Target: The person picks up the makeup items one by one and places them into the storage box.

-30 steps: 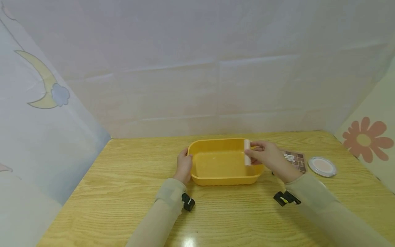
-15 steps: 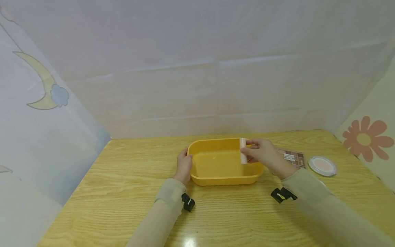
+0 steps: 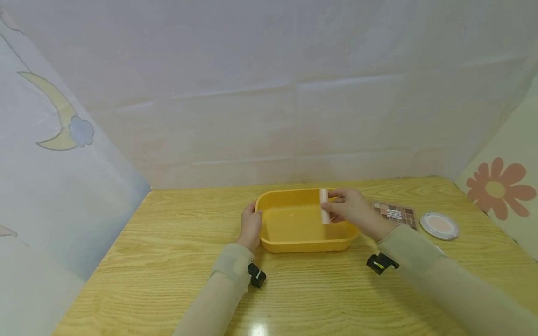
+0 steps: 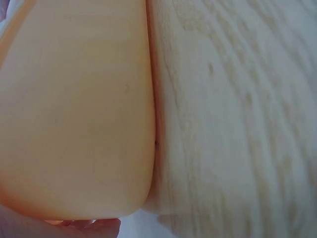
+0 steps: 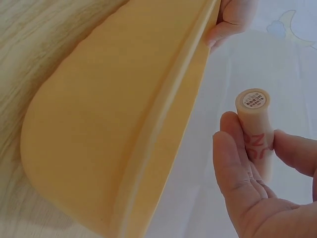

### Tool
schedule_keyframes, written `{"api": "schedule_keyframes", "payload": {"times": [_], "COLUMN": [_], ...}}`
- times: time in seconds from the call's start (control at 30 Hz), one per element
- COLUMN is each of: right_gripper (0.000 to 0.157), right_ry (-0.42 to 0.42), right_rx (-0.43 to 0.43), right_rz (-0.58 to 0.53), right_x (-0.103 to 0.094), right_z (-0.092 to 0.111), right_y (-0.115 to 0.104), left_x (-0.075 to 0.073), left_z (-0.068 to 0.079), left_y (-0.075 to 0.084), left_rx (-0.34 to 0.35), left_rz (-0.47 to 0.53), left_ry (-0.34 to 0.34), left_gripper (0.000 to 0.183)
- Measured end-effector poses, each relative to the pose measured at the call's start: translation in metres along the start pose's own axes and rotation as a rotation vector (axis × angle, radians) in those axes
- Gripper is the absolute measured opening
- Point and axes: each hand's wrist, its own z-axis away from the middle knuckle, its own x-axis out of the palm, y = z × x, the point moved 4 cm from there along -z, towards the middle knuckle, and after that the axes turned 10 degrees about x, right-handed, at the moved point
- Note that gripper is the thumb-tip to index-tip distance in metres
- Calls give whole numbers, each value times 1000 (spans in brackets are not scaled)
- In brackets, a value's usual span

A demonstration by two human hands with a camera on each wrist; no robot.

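Observation:
In the head view a yellow plastic basin sits on the wooden table. My left hand grips its left end by the rim; in the left wrist view those fingers show at the basin's edge. Over the basin's right part, my right hand pinches a peach-coloured lipstick tube between thumb and fingers, nearly upright. The right wrist view shows red lettering on the tube and a round label on its end. That view shows the tube above the rim.
Right of the basin lies an eyeshadow palette with a patterned, chequered cover, partly behind the right hand. Farther right is a round compact. A pale edge of another item peeks from behind the right sleeve. Printed cloth walls stand around the table.
My right hand has moved left over the basin with the lipstick tube, uncovering more of the palette. The left hand and basin have stayed in place.

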Motion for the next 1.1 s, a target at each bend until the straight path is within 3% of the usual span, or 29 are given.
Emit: {"api": "schedule_keyframes", "payload": {"times": [1.1], "right_gripper": [51], "right_ry": [-81], "right_rx": [20], "right_rz": [8], "right_x": [35], "right_z": [-15], "right_y": [-5], "left_x": [1], "left_z": [-1], "left_y": [-2], "left_rx": [-27], "left_rz": [-3], "left_ry": [25], "left_gripper": [44]}}
